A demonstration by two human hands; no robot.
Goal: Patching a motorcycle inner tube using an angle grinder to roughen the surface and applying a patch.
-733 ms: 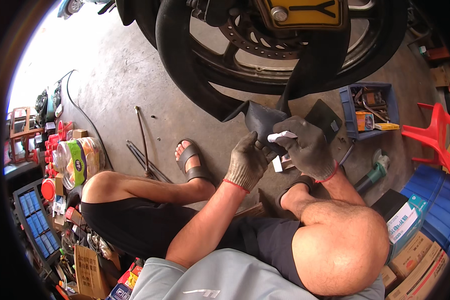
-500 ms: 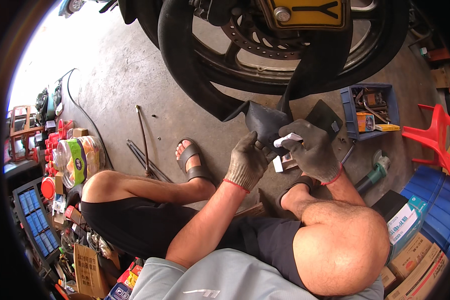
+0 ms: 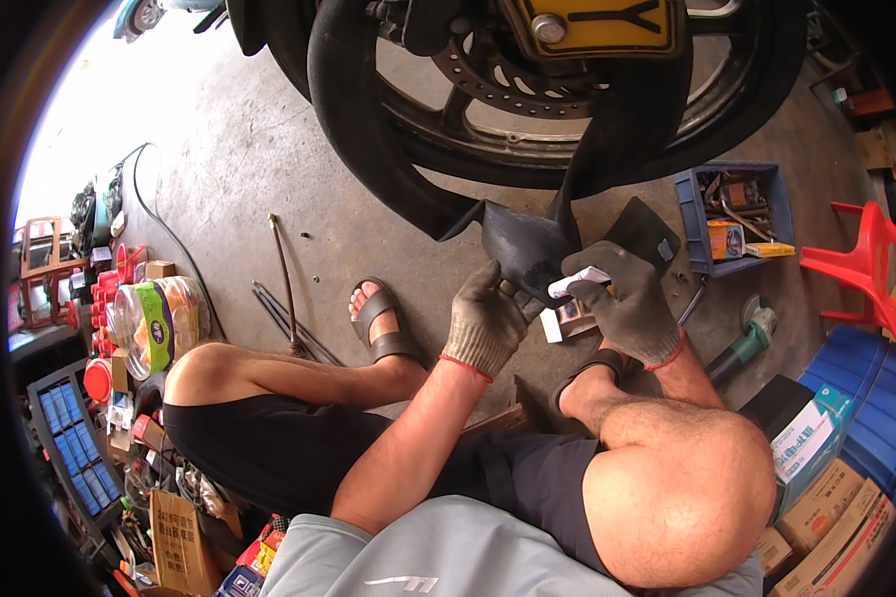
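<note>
Person squats on concrete under a motorcycle rear wheel point(image 3: 567, 109); black inner tube point(image 3: 524, 251) hangs out of the tyre, a loop of it pulled down btwn both gloved hands; left hand point(image 3: 486, 320) closed round the tube's lower edge, fingers curled, holding it taut; right hand point(image 3: 629, 306) pinches a small white tube, prob. rubber cement point(image 3: 579, 282), nozzle end just at the tube surface; step in hand looks like puncture repair, glue stage; next move prob. calls for a steady squeeze w/ the right while the left keeps the rubber flat & still; small patch packets point(image 3: 567, 320) lie on the floor just below; blue parts bin point(image 3: 689, 221) to the right; red plastic chair point(image 3: 866, 269) beyond
</note>
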